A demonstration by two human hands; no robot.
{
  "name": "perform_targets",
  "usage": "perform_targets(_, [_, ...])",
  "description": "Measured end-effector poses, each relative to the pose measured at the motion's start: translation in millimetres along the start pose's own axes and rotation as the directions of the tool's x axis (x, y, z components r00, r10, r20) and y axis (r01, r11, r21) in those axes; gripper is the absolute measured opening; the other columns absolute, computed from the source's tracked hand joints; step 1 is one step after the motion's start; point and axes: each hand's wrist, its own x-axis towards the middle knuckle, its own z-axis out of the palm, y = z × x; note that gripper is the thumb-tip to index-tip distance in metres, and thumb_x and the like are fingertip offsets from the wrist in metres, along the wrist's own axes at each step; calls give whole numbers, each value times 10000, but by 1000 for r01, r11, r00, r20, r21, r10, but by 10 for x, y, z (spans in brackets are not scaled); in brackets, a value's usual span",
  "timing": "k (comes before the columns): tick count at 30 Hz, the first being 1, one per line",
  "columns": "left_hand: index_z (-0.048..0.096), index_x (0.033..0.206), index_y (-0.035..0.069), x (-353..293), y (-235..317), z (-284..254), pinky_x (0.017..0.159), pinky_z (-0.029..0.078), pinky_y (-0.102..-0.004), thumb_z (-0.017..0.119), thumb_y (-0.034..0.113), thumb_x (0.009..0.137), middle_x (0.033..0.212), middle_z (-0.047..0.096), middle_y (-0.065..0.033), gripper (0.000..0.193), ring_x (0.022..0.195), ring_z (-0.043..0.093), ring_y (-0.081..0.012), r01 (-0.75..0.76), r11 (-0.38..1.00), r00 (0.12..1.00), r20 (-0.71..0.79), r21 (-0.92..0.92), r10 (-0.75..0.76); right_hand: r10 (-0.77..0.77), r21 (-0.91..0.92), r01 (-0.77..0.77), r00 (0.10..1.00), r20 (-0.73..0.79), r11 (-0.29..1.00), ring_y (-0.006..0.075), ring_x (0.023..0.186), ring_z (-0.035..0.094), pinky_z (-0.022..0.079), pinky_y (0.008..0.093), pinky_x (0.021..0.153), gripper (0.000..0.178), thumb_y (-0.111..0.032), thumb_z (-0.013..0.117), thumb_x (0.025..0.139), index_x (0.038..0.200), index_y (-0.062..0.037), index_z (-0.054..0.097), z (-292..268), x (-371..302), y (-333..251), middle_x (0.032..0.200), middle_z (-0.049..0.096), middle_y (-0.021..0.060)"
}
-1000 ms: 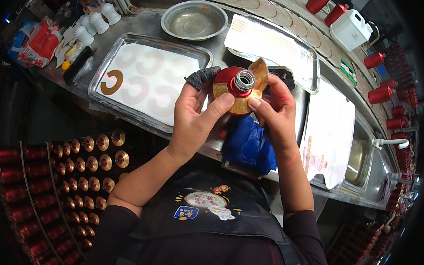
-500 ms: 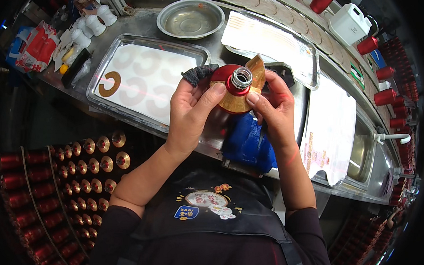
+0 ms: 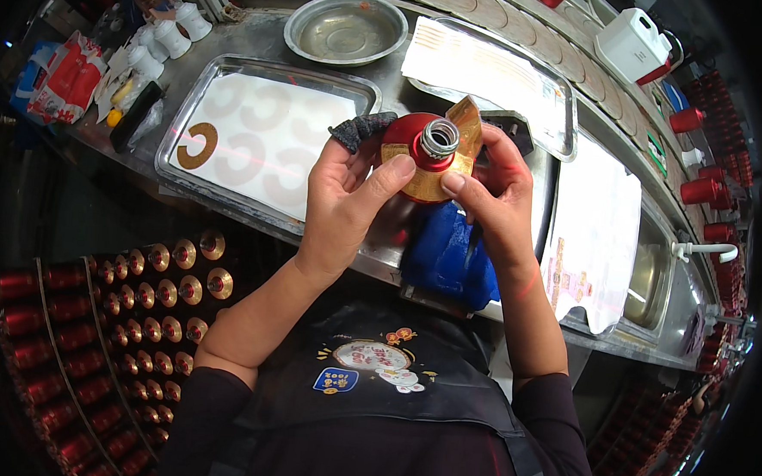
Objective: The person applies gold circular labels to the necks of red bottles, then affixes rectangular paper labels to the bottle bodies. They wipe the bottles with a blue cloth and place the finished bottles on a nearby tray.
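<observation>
Working over metal table (image 3: 241, 39), with metal tray (image 3: 367, 99) at left and blue block (image 3: 445, 250) at near edge. Gripping with left hand (image 3: 349, 197) part-closed round one side, right hand (image 3: 502, 188) part-closed round the other. Holding red bottle (image 3: 430, 161) between the two, just beyond blue block, open neck up. Resting both thumbs on gold label (image 3: 425, 187) across bottle's shoulder, with right end sticking up off the surface.

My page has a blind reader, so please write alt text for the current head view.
A person's left hand and right hand hold a red bottle, thumbs on a gold label that curves over its shoulder, one end sticking up. To the left, a metal tray holds a white sheet with one gold C-shaped piece.
</observation>
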Motion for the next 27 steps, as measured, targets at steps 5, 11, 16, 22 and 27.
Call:
perform_targets(5, [546,1272,8,10,-11,9,1001,474,-309,742,132,912,1225,638,-113,428,1132,603,-165,-3,999,1000,6,33,2,16,85,-15,1000,-3,996,117,1051,626,544,243,860,412,-112,756,869,1233,20,613,8,3,-46,1185,589,50])
perform_targets(11, [546,1276,3,31,-34,-36,1018,461,-314,766,156,894,1256,618,-115,467,1144,596,-174,-20,998,1000,23,55,19,6,73,-5,1000,-16,997,117,1034,634,541,242,843,398,-122,751,879,1221,29,616,43,20,-28,1187,584,47])
perform_targets(16, [481,1380,-40,-204,-124,-54,1119,376,-393,711,370,936,1373,488,-183,647,1306,502,-255,-377,842,926,142,386,350,-5,18,5,1000,-1,1000,115,1024,636,541,226,814,427,-127,780,855,1221,21,617,19,4,-7,1178,567,38])
perform_targets(22, [590,1270,-27,-153,-182,-209,1035,445,-369,599,424,999,1327,486,-186,527,1230,551,-303,-470,684,874,186,558,449,-16,-9,16,1000,12,1000,97,971,636,526,193,747,483,-141,818,819,1235,-5,612,20,19,23,1146,579,27])
perform_targets(27, [649,1176,-21,-43,-190,-263,951,492,-380,594,432,997,1258,538,-199,490,1143,598,-348,-477,626,864,196,617,464,5,-66,-5,1000,-11,998,90,939,646,524,195,752,469,-142,805,827,1231,-5,609,32,18,-10,1160,620,33])
